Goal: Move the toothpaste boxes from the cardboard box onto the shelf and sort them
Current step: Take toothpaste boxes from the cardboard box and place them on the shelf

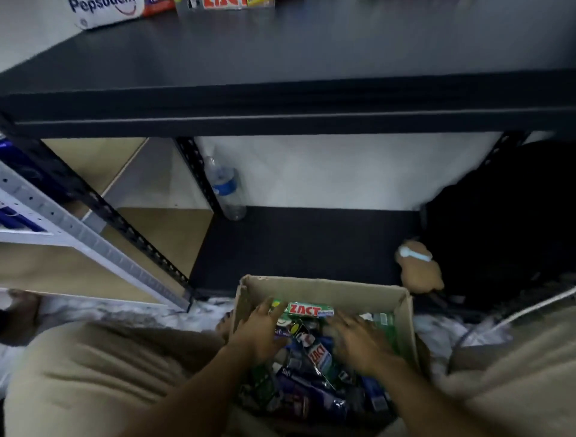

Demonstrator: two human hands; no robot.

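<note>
head view: the cardboard box (324, 291) stood open on the floor (124, 308) between the person's knees, directly in front of the lower shelf (296, 243). it was filled with a loose, unsorted heap of toothpaste boxes (311, 383). a green zact box (307, 309) lay crosswise on top of the heap, against the far wall of the cardboard box. a second zact box (318, 355) lay diagonally below it, between the two hands.

the left hand (257, 335) reached into the left side of the cardboard box. its fingers (269, 307) were extended to the left end of the green zact box and touched it; through the blur it could not be told whether they were clamped on it. the right hand (358, 341) lay over the right side of the heap with its fingers (341, 321) apart and fairly straight, near the right end of the same box, holding nothing discernible.

the upper shelf (280, 62) carried a white pepsodent box (103, 14) and a red-lettered zact box (224, 3) at the top edge of the frame, well apart from the cardboard box. a water bottle (225, 187) stood at the rear of the lower shelf beside a post. a brown soft toy (419, 268) lay beside a black bag (514, 218) at the right.
</note>
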